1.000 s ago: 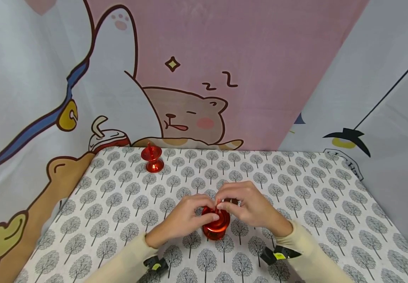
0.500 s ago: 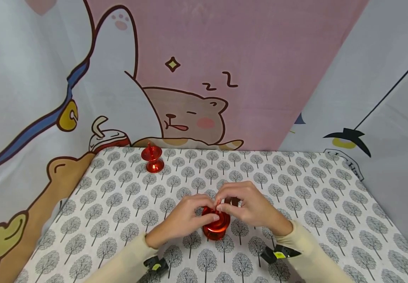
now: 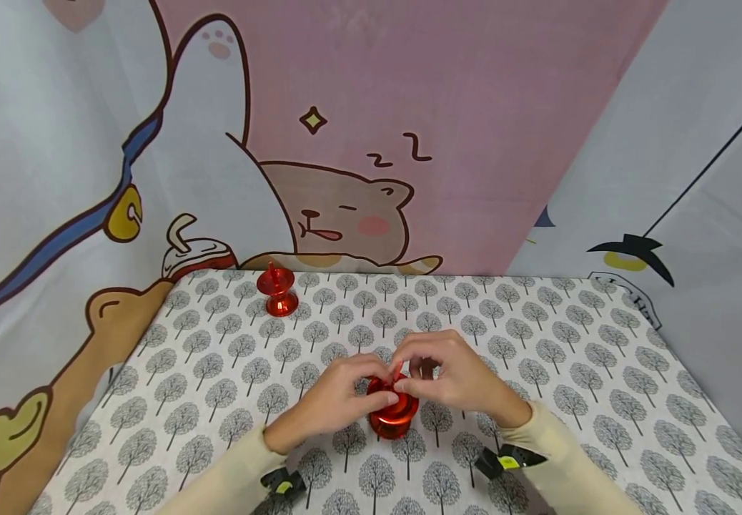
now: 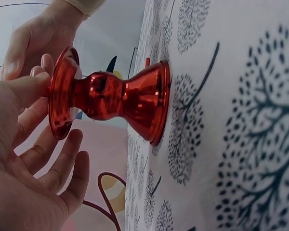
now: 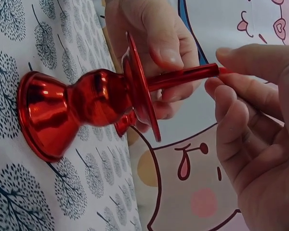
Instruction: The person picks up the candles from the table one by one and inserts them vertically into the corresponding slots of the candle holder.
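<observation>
A shiny red candlestick point(image 5: 98, 98) with a flared base, a round knob, a wide dish and a thin upright tube point(image 5: 183, 77) stands on the patterned cloth. My left hand point(image 3: 339, 393) pinches the tube just above the dish, with its other fingers spread beneath the dish in the left wrist view. At the tube's top end, my right hand point(image 3: 451, 372) pinches a small red piece point(image 5: 224, 70) between thumb and fingertips. Most of that piece is hidden by the fingers, so its kind is unclear.
A second red candlestick point(image 3: 277, 292) of the same shape stands at the back left of the table. The tree-print cloth point(image 3: 538, 415) covers the table. Printed curtains point(image 3: 474, 143) hang behind and at the sides.
Both hands stay almost in place around the candlestick. My right fingertips have shifted slightly at the tube's top, and the thumb sits a little lower.
</observation>
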Tool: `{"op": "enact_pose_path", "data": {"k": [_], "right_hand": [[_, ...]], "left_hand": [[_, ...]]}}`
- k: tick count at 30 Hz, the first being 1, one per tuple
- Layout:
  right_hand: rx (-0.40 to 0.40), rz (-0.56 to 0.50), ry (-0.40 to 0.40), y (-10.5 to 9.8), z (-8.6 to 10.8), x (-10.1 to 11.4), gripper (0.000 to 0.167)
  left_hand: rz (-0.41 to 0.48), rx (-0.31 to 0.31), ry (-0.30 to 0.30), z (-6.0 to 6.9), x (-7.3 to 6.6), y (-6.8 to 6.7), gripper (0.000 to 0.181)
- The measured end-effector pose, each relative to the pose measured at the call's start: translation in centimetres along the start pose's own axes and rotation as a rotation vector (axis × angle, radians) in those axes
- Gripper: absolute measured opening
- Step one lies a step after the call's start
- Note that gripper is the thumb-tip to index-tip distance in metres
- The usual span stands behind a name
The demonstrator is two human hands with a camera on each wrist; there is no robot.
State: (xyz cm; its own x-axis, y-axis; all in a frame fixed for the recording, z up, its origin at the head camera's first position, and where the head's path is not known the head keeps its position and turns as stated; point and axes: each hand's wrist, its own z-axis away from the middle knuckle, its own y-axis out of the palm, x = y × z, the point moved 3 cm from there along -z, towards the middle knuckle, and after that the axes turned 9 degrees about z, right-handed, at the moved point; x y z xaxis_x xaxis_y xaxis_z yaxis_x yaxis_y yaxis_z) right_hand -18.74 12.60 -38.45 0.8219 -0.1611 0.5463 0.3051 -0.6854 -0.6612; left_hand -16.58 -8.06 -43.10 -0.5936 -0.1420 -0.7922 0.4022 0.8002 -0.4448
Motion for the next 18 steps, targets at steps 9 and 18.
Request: {"op": "enact_pose_path", "data": {"k": [9, 18], "right_hand": [[0.108, -0.032, 0.08, -0.4, 0.5, -1.1, 0.037], [0.217, -0.154, 0.161, -0.7, 2.0, -4.4, 0.034]], "left_hand": [[-0.029, 0.049, -0.167, 0.1, 0.2, -0.5, 0.054], [-0.028, 0.151, -0.285, 0.4, 0.7, -0.1, 0.087]]}}
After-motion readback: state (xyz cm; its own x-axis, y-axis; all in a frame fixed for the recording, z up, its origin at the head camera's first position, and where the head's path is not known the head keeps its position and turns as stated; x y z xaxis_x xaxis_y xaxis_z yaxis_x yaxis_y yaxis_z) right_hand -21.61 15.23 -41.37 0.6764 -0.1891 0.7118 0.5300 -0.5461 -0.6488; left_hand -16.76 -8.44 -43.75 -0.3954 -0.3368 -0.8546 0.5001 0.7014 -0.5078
